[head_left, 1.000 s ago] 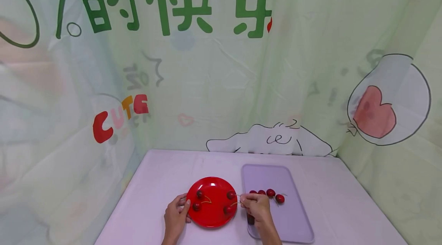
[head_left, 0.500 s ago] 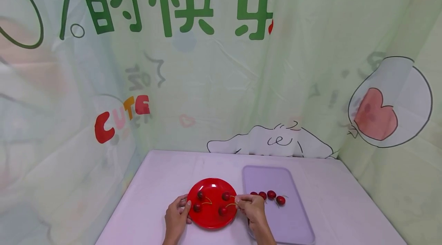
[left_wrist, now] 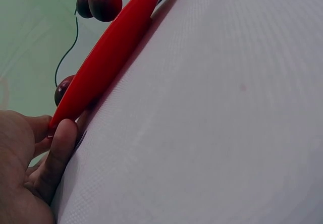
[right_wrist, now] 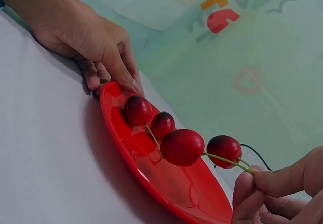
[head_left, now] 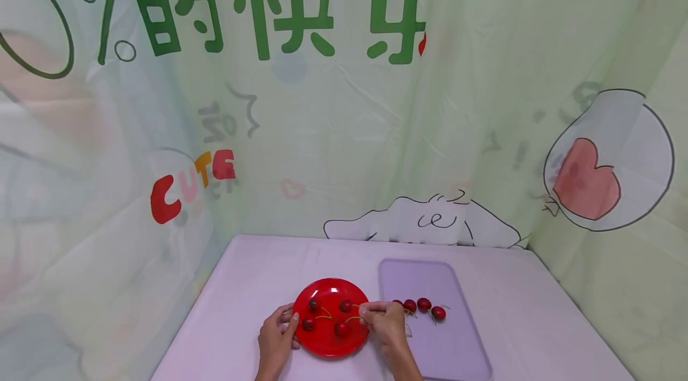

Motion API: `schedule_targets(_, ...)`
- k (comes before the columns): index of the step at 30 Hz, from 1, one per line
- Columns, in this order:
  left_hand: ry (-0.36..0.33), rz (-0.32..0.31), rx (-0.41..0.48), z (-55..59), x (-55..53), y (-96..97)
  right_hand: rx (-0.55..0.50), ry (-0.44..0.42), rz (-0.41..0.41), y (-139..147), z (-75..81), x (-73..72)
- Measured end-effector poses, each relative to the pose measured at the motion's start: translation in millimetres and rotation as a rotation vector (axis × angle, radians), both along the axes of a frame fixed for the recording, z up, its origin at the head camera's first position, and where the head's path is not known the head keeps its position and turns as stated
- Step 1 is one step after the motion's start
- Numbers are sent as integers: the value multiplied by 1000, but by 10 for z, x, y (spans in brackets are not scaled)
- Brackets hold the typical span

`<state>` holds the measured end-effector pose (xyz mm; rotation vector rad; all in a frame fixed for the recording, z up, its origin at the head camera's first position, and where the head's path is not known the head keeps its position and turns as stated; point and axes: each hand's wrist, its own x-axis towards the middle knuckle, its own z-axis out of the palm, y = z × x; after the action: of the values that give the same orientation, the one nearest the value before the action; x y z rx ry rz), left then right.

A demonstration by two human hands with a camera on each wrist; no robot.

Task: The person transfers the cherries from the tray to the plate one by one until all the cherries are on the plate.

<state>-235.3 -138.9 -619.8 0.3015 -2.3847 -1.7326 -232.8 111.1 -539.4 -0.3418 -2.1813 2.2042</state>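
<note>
My left hand (head_left: 275, 338) grips the left rim of a round red plate (head_left: 326, 342); in the left wrist view, the thumb and fingers (left_wrist: 63, 138) pinch its edge. Two dark red cherries joined by a stem, one of them the front cherry (head_left: 309, 323), lie on the plate's left half. Over the right half, my right hand (head_left: 388, 326) pinches the green stems of another pair between thumb and fingertips. In the right wrist view the nearer held cherry (right_wrist: 182, 147) and its darker-topped twin (right_wrist: 223, 151) hang out from the fingertips, overlapping the plate.
Right of the plate lies a flat lilac tray (head_left: 424, 276), with several cherries (head_left: 424, 304) in a row across it, partly behind my right hand. A white cloth covers the table (head_left: 215, 321). Printed curtains (head_left: 344, 130) enclose the back and sides.
My right hand has moved left from the plate's right edge, carrying the pair of cherries farther in over the plate. My left hand keeps its hold on the rim.
</note>
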Motion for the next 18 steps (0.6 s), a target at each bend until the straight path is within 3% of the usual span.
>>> schedule_targets(18, -15, 12, -3, 18, 3, 9, 51, -32, 22, -180, -59, -71)
